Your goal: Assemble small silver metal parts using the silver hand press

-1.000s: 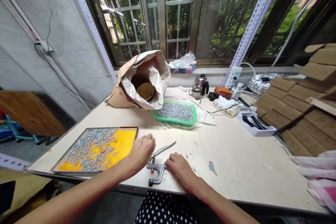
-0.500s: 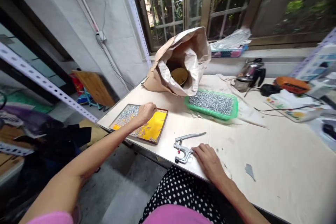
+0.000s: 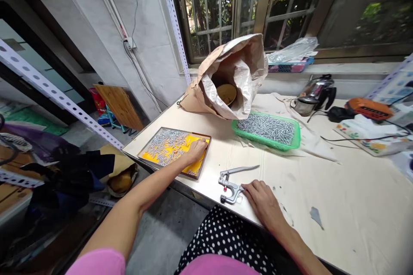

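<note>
My left hand (image 3: 195,150) rests curled on the near right part of a yellow tray (image 3: 154,156) strewn with several small metal pins; whether it grips a pin is hidden. Flat on the pale table (image 3: 338,197) lies my right hand (image 3: 261,193), fingertips touching the head of grey metal press pliers (image 3: 232,181), whose handles point away to the right. A green tray (image 3: 295,142) full of the same pins sits farther back.
An open brown paper sack (image 3: 237,75) lies behind the trays by the window. A kettle (image 3: 314,93), cables, an orange device (image 3: 368,108) and a tissue pack stand at the back right. A perforated metal rack upright (image 3: 64,103) and clutter fill the floor at left.
My left hand went from the pliers out to the yellow tray, then drew back to its near right corner. The view swung left. My right hand stayed by the pliers.
</note>
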`<action>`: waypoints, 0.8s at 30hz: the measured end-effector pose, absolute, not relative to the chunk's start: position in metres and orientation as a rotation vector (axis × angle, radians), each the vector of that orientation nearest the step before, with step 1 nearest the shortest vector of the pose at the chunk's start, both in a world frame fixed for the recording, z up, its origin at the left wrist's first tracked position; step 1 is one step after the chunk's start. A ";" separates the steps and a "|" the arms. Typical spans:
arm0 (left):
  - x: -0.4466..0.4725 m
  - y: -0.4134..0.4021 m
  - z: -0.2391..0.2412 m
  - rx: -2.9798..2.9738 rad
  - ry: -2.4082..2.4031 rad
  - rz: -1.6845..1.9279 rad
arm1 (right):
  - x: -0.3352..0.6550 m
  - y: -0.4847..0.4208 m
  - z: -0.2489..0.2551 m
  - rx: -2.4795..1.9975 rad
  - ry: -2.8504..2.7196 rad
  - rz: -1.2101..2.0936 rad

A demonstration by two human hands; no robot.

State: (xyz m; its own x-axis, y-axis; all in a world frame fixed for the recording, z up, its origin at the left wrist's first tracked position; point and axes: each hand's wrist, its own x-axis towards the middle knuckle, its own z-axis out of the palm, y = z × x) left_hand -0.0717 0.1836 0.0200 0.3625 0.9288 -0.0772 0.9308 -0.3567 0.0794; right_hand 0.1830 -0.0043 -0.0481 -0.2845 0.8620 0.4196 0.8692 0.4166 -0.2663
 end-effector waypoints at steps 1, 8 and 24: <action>-0.072 0.183 0.019 2.491 1.722 -0.032 | 0.183 -0.004 -0.047 -1.471 -2.182 -0.009; -0.084 0.175 0.018 2.417 1.826 -0.034 | 0.184 -0.004 -0.040 -1.510 -2.213 0.038; -0.028 0.053 0.023 1.568 1.481 0.296 | 0.183 0.001 -0.032 -1.640 -2.305 0.025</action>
State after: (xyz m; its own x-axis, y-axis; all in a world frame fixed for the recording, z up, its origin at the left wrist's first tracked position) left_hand -0.0282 0.0530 0.0229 0.2446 0.8807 -0.4057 0.6573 0.1570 0.7371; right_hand 0.1828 0.0014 -0.0321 -0.2955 0.9245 0.2407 0.9191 0.3438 -0.1924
